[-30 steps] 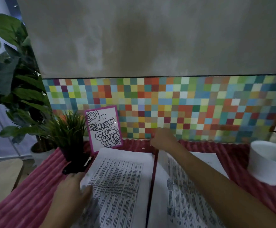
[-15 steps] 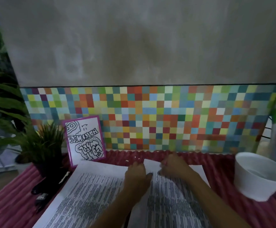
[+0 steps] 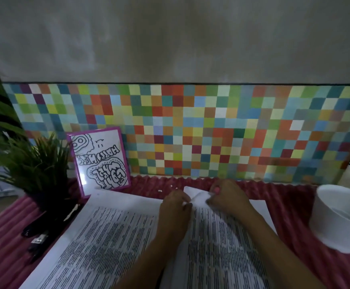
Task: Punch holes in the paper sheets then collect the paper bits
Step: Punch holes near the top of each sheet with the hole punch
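Two printed paper sheets lie side by side on the red ribbed mat: the left sheet (image 3: 99,236) and the right sheet (image 3: 218,243). My left hand (image 3: 175,207) and my right hand (image 3: 227,199) meet at the far top edge of the right sheet, where both pinch its white margin (image 3: 195,195). A few tiny white paper bits (image 3: 171,187) lie on the mat just beyond the hands. A black hole punch (image 3: 45,228) lies at the left beside the left sheet.
A white bowl (image 3: 340,217) stands at the right on the mat (image 3: 295,215). A small potted plant (image 3: 38,170) and a pink-framed drawing (image 3: 100,161) stand at the back left against the coloured tile strip (image 3: 190,130). Bigger leaves hang at the far left.
My left hand left the near corner of the left sheet and moved up to the right sheet's top edge, joining my right hand. The view shifted right and closer.
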{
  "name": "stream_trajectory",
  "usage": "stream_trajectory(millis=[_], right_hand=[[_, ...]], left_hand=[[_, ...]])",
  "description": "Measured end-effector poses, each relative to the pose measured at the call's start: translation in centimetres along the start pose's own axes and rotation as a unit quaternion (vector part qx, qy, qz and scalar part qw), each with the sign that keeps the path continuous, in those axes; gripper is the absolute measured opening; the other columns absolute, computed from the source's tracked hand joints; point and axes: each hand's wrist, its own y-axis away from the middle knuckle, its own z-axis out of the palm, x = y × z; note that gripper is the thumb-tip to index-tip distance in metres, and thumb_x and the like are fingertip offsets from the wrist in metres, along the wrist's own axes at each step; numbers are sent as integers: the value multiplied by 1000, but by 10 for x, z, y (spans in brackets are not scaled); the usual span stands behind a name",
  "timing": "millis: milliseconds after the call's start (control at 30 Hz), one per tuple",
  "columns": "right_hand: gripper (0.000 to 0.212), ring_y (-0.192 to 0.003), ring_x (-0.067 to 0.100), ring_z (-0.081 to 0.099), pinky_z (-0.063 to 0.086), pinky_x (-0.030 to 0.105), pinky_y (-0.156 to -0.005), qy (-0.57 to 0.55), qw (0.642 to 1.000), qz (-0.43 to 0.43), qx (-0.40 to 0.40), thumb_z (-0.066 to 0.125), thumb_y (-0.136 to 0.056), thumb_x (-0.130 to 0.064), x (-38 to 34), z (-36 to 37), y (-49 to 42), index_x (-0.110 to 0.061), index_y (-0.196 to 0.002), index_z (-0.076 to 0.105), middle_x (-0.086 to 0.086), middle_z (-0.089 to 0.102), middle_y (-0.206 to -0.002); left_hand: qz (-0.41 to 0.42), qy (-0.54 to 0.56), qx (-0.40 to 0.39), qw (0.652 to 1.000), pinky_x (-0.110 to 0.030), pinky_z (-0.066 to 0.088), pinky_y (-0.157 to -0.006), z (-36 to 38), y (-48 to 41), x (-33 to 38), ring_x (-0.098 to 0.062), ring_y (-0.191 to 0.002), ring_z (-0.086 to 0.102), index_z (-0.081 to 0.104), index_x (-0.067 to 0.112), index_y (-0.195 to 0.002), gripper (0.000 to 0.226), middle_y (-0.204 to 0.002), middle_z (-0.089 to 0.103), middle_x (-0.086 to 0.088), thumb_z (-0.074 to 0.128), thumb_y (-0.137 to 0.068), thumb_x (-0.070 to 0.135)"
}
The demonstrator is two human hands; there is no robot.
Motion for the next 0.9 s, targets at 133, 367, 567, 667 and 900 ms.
stream_trajectory(millis=[133, 367, 567, 667, 900], right_hand=[[5, -73, 23, 63, 47, 27, -63, -4, 999, -27, 39, 72, -73, -18, -2, -4, -1, -14, -72, 70, 9, 66, -81], [8, -79, 24, 66, 56, 37, -74, -42, 998, -26, 37, 71, -74, -12, -8, -12, 4, -18, -74, 76, 4, 72, -83], [10, -52, 26, 49, 42, 31, -51, -37, 998, -44, -18, 67, -67, -10, -14, -7, 9, -2, -62, 65, 8, 55, -55], [39, -48, 18, 29, 26, 25, -51, -34, 998, -55, -19, 68, -67, -9, -16, -4, 11, -16, -47, 35, 1, 28, -49], [42, -50, 19, 46, 28, 22, -48, -19, 1000, -19, 8, 66, -83, -19, -18, -2, 10, -14, -48, 43, 1, 43, -49]], left_hand=[[7, 41, 28, 999, -19, 40, -64, 2, 0, -1, -14, -75, 54, 58, 11, -78, 16, -79, 60, -1, 53, -90, 2], [-15, 102, 53, 993, -14, 40, -60, -1, 2, 4, -1, -68, 51, 55, 19, -75, 22, -72, 57, 11, 53, -89, 2], [-10, 114, 47, 992, -17, 38, -53, -4, 5, 8, 0, -54, 47, 49, 27, -66, 33, -58, 51, 12, 55, -91, 6], [-14, 111, 50, 992, -10, 37, -54, -6, 6, 10, 3, -55, 50, 55, 23, -72, 24, -61, 54, 14, 58, -89, 7], [-31, 122, 58, 990, -32, 54, -70, -4, 5, 8, -12, -74, 63, 62, 13, -86, 5, -79, 68, 2, 67, -85, 13]])
